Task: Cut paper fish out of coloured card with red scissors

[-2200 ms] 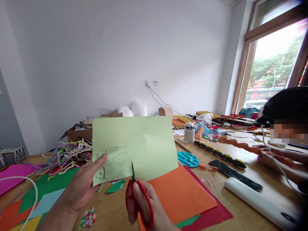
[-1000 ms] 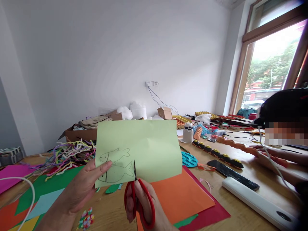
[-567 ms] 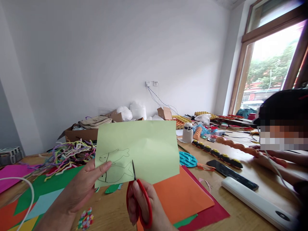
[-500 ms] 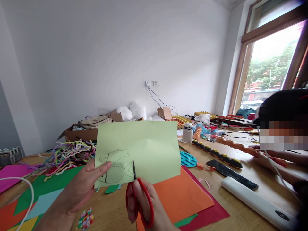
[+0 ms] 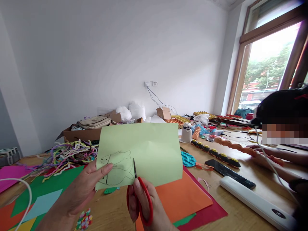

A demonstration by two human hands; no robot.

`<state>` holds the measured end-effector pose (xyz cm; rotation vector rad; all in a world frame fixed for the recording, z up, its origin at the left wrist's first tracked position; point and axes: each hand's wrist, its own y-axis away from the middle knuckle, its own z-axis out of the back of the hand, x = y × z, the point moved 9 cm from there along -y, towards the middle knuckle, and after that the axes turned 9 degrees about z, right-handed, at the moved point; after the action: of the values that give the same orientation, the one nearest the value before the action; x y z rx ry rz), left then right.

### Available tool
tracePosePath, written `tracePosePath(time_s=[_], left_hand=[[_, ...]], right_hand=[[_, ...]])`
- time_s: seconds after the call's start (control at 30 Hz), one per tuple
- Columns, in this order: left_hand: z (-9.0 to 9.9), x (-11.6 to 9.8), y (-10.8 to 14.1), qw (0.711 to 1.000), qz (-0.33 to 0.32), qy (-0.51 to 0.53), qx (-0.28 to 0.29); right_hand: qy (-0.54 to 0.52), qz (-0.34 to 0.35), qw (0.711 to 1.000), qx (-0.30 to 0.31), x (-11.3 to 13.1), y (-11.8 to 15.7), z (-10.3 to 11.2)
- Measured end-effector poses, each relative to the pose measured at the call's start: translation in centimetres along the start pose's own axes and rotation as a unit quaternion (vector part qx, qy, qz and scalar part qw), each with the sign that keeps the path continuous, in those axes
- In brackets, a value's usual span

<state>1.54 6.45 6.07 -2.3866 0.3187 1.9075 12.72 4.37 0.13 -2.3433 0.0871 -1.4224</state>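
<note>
A light green sheet of paper (image 5: pixel 154 150) is held up above the table, with two fish outlines drawn at its lower left. My left hand (image 5: pixel 92 176) pinches its left edge, the thumb lying across the drawing. In my right hand (image 5: pixel 144 195) are red-handled scissors (image 5: pixel 149 208), fingers through the loops. Their dark blade stands upright in front of the sheet, just right of the lower fish's tail, at the bottom edge. Whether the other blade is behind the paper is hidden. Under the sheet, a small green paper fish (image 5: pixel 110 190) lies on the table.
Orange paper (image 5: pixel 185 199) over dark red paper lies at the right, beside a phone (image 5: pixel 231 173) and a long white device (image 5: pixel 255 200). Pipe cleaners (image 5: pixel 69 157) and coloured sheets lie left. Another person's hands (image 5: pixel 262 157) hold an orange wavy strip at the far right.
The sheet and both my hands sit slightly lower and to the right in view. The scissors keep nearly the same place beside the fish tail. The other person's head has shifted slightly.
</note>
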Motion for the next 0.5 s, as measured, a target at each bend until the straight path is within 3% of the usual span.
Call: tracePosePath(time_s=[0.3, 0.5], left_hand=[[0.0, 0.2, 0.1, 1.0, 0.014, -0.023, 0.0], [-0.2, 0.2, 0.2, 1.0, 0.016, -0.014, 0.001]], right_hand=[[0.014, 0.015, 0.999, 0.043, 0.7, -0.2, -0.1], [0.02, 0.023, 0.999, 0.02, 0.5, -0.3, 0.2]])
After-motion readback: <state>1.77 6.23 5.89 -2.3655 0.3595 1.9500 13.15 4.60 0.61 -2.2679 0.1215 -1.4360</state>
